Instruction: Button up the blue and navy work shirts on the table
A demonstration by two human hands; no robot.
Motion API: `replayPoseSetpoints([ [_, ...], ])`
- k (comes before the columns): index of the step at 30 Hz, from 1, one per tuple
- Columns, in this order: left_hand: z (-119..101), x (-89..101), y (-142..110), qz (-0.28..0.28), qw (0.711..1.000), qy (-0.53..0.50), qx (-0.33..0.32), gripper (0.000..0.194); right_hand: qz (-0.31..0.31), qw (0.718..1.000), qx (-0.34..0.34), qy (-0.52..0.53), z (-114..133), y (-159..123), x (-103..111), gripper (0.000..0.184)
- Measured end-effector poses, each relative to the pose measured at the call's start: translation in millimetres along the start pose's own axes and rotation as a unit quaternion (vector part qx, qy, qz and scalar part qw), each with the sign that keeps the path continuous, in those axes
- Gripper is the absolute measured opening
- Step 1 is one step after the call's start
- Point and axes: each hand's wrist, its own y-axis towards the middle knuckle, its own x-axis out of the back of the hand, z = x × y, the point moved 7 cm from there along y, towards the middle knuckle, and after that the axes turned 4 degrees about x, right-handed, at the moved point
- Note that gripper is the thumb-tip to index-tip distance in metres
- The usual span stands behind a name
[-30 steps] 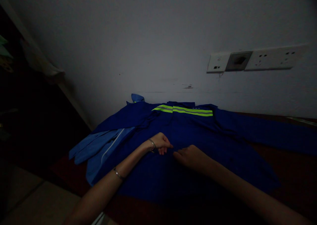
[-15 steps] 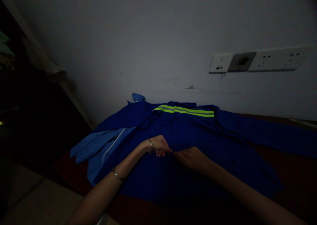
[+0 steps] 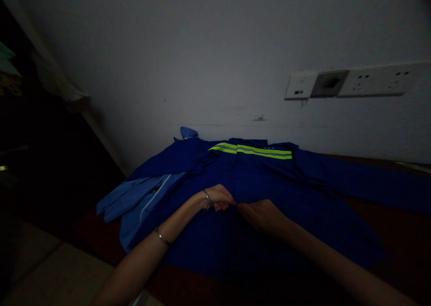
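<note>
A dark blue work jacket (image 3: 269, 180) lies spread out, with a yellow-green and grey reflective band (image 3: 264, 152) across its chest. My left hand (image 3: 218, 197) pinches the jacket near its middle front line, thumb and finger pressed together. Almost fingertip to fingertip with it, my right hand (image 3: 261, 212) also pinches the cloth at this line. Any button or small fastener between the fingers is too dark and small to make out. Lighter blue clothing (image 3: 144, 203) shows from beneath the jacket's left side.
A pale wall (image 3: 202, 72) rises directly behind the jacket. Sockets and switches (image 3: 360, 84) are set into it at the right. Under the clothes is a dark reddish surface (image 3: 188, 286); floor tiles (image 3: 60, 270) show at lower left.
Both hands stay at the jacket's front line, fingertips close together. The left hand's curled fingers have shifted very slightly; the jacket lies as before.
</note>
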Motion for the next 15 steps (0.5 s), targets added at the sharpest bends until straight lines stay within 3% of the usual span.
replayPoseSetpoints([
  [9,-2.5,-1.7,-0.9,0.008,1.0,-0.005,-0.014,0.028,0.004,0.999,0.015,-0.031,1.2,-1.6,-2.6,0.022],
  [15,-8.6,1.3,-2.6,-0.004,0.998,-0.033,-0.048,0.026,0.051,0.998,-0.014,-0.043,-1.2,-0.4,-4.8,0.018],
])
